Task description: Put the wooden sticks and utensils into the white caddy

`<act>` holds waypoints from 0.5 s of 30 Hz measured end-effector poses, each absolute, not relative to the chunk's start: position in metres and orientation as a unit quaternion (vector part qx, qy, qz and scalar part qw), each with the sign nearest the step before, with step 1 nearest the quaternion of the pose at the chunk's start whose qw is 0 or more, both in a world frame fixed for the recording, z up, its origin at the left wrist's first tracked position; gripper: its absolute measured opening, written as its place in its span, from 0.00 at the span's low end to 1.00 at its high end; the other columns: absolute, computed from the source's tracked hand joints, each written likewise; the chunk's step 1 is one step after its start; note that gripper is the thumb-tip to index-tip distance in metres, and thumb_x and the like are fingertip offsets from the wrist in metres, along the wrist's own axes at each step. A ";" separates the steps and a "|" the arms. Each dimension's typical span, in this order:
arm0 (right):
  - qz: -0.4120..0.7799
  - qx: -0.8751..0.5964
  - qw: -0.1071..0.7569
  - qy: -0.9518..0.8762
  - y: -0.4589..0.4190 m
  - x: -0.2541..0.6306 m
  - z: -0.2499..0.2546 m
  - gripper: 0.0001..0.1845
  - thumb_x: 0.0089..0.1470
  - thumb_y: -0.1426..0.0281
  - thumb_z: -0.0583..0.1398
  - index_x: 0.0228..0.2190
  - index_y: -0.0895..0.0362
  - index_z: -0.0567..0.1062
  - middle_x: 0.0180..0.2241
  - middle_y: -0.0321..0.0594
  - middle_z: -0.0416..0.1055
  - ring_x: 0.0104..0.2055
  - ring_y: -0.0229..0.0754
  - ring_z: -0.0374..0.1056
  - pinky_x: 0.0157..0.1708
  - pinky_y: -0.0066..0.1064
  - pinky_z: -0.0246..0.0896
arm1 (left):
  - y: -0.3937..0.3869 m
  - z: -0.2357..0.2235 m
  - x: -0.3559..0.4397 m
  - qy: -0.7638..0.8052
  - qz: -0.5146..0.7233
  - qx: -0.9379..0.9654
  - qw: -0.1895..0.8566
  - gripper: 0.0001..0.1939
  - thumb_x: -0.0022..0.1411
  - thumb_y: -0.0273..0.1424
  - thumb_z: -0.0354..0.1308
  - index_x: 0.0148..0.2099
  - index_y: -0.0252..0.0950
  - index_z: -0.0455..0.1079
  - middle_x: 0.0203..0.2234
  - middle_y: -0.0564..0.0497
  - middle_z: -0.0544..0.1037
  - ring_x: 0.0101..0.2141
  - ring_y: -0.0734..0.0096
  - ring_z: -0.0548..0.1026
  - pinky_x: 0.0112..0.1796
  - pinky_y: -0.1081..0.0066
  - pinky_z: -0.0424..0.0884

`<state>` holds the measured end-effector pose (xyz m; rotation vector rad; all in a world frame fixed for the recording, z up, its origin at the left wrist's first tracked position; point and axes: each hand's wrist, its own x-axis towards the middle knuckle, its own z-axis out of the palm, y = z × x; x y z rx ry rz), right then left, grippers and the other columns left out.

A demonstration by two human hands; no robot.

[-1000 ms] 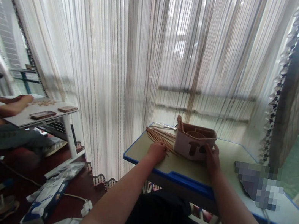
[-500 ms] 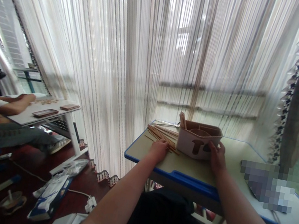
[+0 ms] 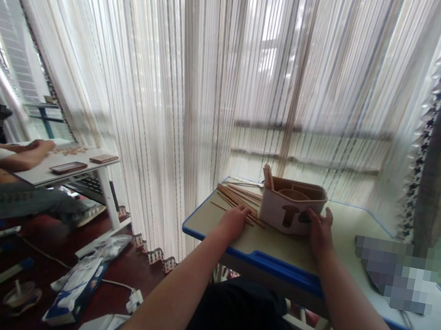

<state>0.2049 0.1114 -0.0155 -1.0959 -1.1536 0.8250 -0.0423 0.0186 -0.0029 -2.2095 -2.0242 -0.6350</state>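
On my view the organizer (image 3: 291, 214) is pale outside with brown inner compartments and a dark mushroom shape on its near wall; it stands toward the far edge of the desk (image 3: 342, 249). Thin sticks (image 3: 236, 196) fan out beside it toward the desk's left edge, partly covered by my left hand (image 3: 235, 221), whose fingers are bent over their near ends; whether they grip, I can't tell. My right hand (image 3: 320, 231) reaches in from the near edge, fingers closed on the organizer's right side, thumb raised.
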 end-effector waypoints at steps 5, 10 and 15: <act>0.363 -0.480 0.621 -0.502 0.114 0.205 -0.017 0.53 0.41 0.48 0.60 0.62 0.55 0.46 0.51 0.45 0.64 0.52 0.50 0.62 0.53 0.40 0.56 | 0.017 -0.004 -0.042 -0.654 -0.187 -0.729 0.071 0.15 0.61 0.23 0.47 0.47 0.37 0.69 0.44 0.46 0.72 0.46 0.65 0.70 0.48 0.68 0.65; 0.378 -0.465 0.628 -0.497 0.108 0.202 -0.011 0.53 0.40 0.50 0.61 0.62 0.56 0.47 0.48 0.44 0.66 0.49 0.48 0.64 0.50 0.38 0.59 | 0.013 -0.003 -0.041 -0.653 -0.141 -0.736 0.108 0.12 0.63 0.25 0.46 0.41 0.36 0.71 0.38 0.45 0.73 0.43 0.64 0.70 0.45 0.66 0.67; 0.382 -0.445 0.645 -0.491 0.109 0.201 -0.012 0.49 0.39 0.52 0.61 0.60 0.55 0.52 0.43 0.40 0.67 0.45 0.47 0.66 0.46 0.38 0.62 | 0.012 -0.001 -0.038 -0.642 -0.173 -0.734 0.141 0.11 0.61 0.22 0.48 0.42 0.36 0.69 0.39 0.46 0.72 0.42 0.64 0.70 0.44 0.65 0.67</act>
